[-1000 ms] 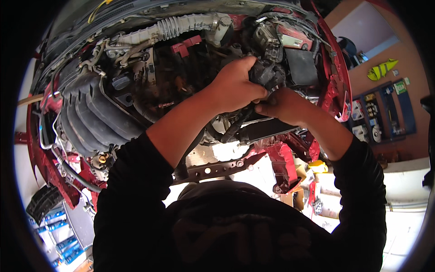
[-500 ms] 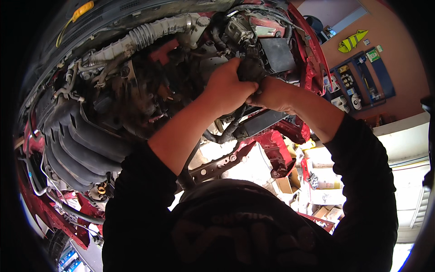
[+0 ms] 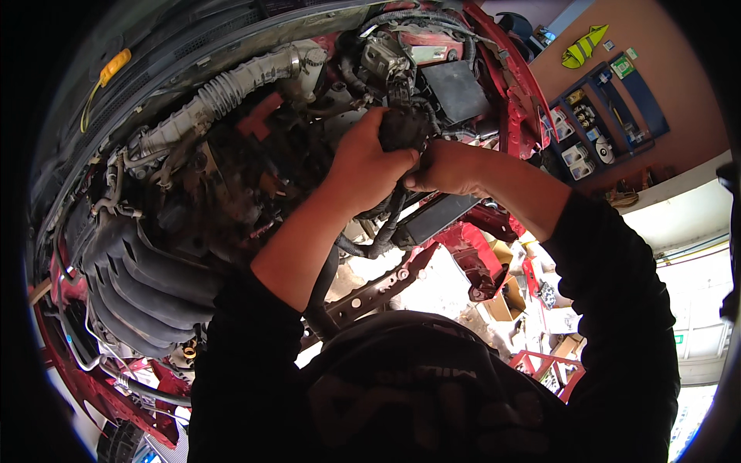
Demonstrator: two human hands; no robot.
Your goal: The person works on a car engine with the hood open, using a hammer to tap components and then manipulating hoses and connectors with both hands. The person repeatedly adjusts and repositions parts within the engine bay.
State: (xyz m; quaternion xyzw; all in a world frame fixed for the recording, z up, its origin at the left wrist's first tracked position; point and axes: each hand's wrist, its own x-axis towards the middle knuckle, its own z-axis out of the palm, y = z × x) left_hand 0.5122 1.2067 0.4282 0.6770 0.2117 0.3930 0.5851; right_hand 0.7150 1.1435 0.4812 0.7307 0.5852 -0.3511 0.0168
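Black and lumpy, a dark part (image 3: 404,127) sits in our left hand (image 3: 367,163), left of and nearer to us than the flat black box (image 3: 455,91) in a stripped-down engine bay. We have that left grip closed around the part, thumb and fingers on either side; our right hand (image 3: 451,168) curls just beside it, below the box, its fingers partly hidden, so we cannot tell whether that grip is clamped on anything. Well left of the box we see a ribbed grey hose (image 3: 224,96), a red bracket-like piece (image 3: 261,117) and, nearer to us, a ribbed black cover (image 3: 139,285). Red bodywork (image 3: 519,100) flanks the box's right; farther right, a yellow-green vest (image 3: 585,46) hangs on the wall.
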